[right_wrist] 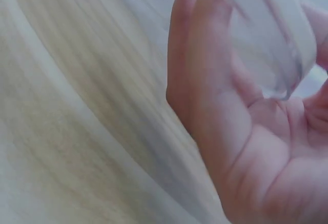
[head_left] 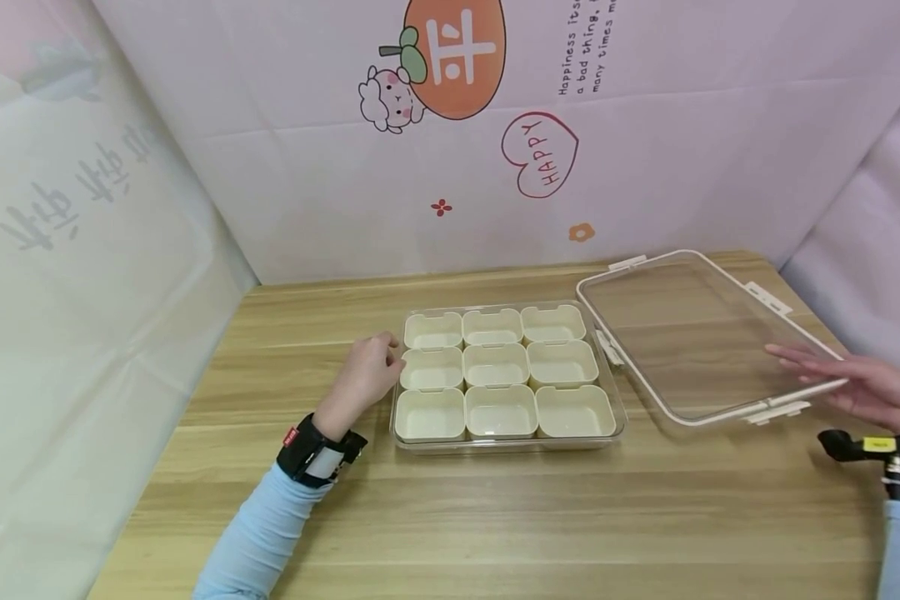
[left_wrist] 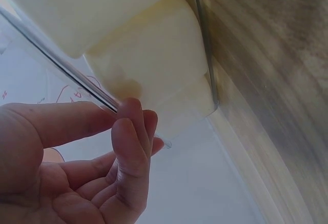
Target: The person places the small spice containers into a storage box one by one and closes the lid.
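A clear box [head_left: 506,446] stands on the table, fitted with several cream cups [head_left: 495,367] in a three-by-three grid. At its left side my left hand [head_left: 371,367] pinches the clear rim [left_wrist: 77,78] between thumb and fingers, as the left wrist view shows. To the right, a clear lid [head_left: 697,337] with a white frame and white clips is tilted, its left edge close to the box. My right hand [head_left: 881,387] holds the lid's near right corner [right_wrist: 279,39], with fingers beneath the clear panel.
The wood-grain table [head_left: 495,525] extends in front of the box and to its left. A printed white cloth [head_left: 307,183] hangs behind the table's back edge, and more cloth hangs at both sides.
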Demonstrator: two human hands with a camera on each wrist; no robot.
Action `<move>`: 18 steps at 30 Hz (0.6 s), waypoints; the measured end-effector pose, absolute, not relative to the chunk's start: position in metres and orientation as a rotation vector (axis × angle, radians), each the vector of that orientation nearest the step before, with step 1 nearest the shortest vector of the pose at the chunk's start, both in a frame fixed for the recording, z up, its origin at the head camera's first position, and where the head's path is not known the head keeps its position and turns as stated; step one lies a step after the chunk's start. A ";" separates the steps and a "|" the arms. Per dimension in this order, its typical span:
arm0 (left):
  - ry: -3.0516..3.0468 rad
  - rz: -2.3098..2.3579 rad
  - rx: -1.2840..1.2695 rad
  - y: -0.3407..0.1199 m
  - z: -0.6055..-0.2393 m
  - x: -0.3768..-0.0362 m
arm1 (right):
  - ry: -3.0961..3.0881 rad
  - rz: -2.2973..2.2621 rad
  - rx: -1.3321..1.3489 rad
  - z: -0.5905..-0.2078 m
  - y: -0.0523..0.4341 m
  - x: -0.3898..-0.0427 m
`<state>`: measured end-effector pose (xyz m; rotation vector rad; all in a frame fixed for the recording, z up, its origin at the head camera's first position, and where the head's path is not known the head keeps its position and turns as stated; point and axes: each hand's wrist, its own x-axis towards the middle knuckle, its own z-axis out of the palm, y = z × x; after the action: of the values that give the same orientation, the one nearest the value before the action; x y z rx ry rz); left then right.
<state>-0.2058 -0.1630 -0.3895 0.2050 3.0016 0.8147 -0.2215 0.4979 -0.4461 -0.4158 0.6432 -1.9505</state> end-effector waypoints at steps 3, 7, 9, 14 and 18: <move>3.005 0.810 0.204 -0.163 -0.390 -0.206 | 0.542 -1.978 -0.345 -0.450 0.500 -0.221; 3.010 0.817 0.207 -0.163 -0.389 -0.207 | 0.432 -2.014 -0.335 -0.455 0.503 -0.222; 3.011 0.823 0.207 -0.163 -0.389 -0.207 | 0.393 -2.026 -0.347 -0.456 0.503 -0.224; 2.994 0.833 0.186 -0.164 -0.388 -0.206 | 0.321 -2.100 -0.332 -0.463 0.503 -0.225; 2.934 0.891 0.161 -0.164 -0.388 -0.203 | 0.258 -2.161 -0.250 -0.467 0.504 -0.223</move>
<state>-0.2029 -0.1636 -0.3877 0.1610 2.9339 0.8905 -0.2234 0.5043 -0.4668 -0.2500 0.2580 -2.1612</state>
